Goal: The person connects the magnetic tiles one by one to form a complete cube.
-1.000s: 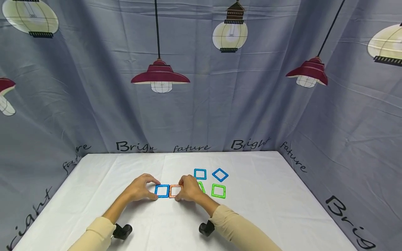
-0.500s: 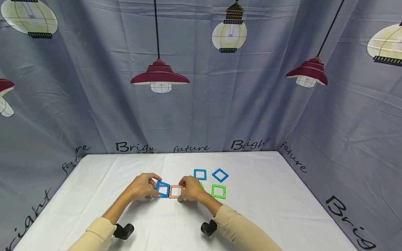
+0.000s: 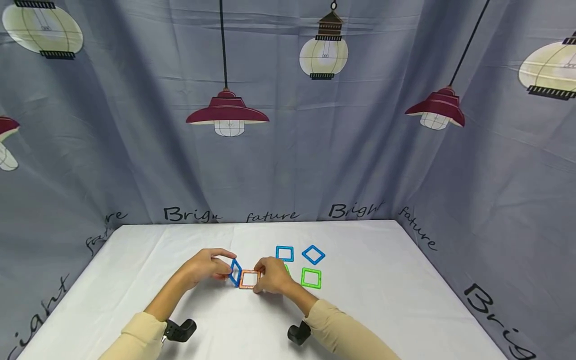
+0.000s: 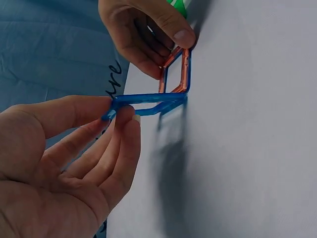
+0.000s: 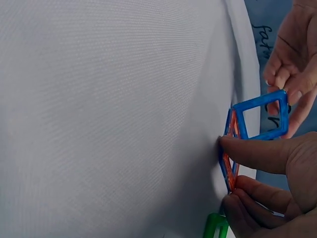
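Note:
In the head view my left hand [image 3: 204, 267] pinches a blue square magnetic tile [image 4: 148, 98] by its outer edge. That tile stands tilted up off the white table, its other edge meeting the left edge of an orange square magnetic tile [image 4: 185, 69]. My right hand [image 3: 273, 275] grips the orange tile by its right side, thumb at the near edge and fingers at the far one. A blue border shows along the orange tile's underside in the left wrist view. The right hand covers part of a green tile [image 3: 287, 269] behind it.
A blue square tile [image 3: 285, 247] and a blue tile turned like a diamond [image 3: 318, 250] lie beyond the right hand. Another green tile [image 3: 311, 286] lies to its right. A grey curtain [image 3: 279, 165] printed with lamps hangs behind the white table [image 3: 382, 300].
The blue tile in my left hand has swung from flat on the table to steeply raised, hinging at the orange tile's edge. My right hand has kept its grip on the orange tile.

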Demonstrator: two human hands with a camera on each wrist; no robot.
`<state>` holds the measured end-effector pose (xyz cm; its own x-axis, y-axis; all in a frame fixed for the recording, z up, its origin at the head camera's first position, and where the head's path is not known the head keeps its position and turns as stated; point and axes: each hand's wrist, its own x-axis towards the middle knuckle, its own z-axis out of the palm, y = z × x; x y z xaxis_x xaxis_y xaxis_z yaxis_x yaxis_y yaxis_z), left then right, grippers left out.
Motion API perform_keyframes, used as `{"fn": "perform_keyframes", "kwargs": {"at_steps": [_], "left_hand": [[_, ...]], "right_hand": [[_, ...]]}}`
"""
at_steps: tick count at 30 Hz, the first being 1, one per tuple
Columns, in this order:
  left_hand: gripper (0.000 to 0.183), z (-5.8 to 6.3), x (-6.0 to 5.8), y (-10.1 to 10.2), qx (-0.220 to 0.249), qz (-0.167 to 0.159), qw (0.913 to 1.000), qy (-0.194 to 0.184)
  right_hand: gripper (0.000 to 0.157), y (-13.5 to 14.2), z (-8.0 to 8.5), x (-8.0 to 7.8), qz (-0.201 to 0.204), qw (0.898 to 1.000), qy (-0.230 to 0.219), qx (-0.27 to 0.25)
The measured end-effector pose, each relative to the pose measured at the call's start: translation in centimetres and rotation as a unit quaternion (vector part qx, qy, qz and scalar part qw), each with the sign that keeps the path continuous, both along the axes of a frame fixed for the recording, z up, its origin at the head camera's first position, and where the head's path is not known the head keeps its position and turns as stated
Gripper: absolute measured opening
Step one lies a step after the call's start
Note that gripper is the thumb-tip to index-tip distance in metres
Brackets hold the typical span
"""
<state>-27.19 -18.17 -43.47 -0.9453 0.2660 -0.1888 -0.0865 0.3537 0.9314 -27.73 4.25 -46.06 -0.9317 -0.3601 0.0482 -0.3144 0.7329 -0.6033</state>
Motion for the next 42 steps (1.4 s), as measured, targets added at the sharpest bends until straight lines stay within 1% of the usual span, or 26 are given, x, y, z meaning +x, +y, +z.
{"fn": "perform_keyframes", "kwargs": {"at_steps": [3,6,8,15,18,25,35,39,42], "left_hand": [[0.052,-0.4,0.2,-0.1,0.026,-0.004,0.9996,-0.011],[0.054,-0.8,0.4,-0.1,0.056,-0.020,0.9980,-0.019],[0.055,-1.0,0.4,-0.1,0.071,-0.030,0.9965,-0.031],[0.054,-1.6,0.5,0.2,0.105,-0.058,0.9910,-0.061],[0.056,-1.8,0.6,0.4,0.114,-0.065,0.9888,-0.070],[0.056,-2.3,0.7,0.6,0.114,-0.056,0.9888,-0.078],[0.055,-2.8,0.5,0.5,0.122,-0.058,0.9889,-0.063],[0.055,-3.0,0.4,0.6,0.118,-0.053,0.9902,-0.054],[0.054,-2.9,0.3,0.6,0.119,-0.047,0.9905,-0.051]], "right_hand": [[0.047,-0.2,0.0,0.4,0.009,1.000,0.000,0.003],[0.046,-0.1,0.1,0.7,0.014,1.000,-0.001,0.002],[0.046,0.0,0.1,0.8,0.017,1.000,-0.003,0.008],[0.044,0.5,0.2,1.3,0.027,0.999,0.002,0.024],[0.044,0.6,0.2,1.5,0.031,0.999,0.006,0.034],[0.044,0.8,0.0,2.0,0.031,0.999,0.013,0.042],[0.047,1.1,0.0,2.1,0.027,0.998,0.014,0.047],[0.047,1.2,0.2,1.7,0.031,0.999,0.002,0.044],[0.047,1.3,0.4,1.3,0.035,0.999,-0.018,0.034]]}}
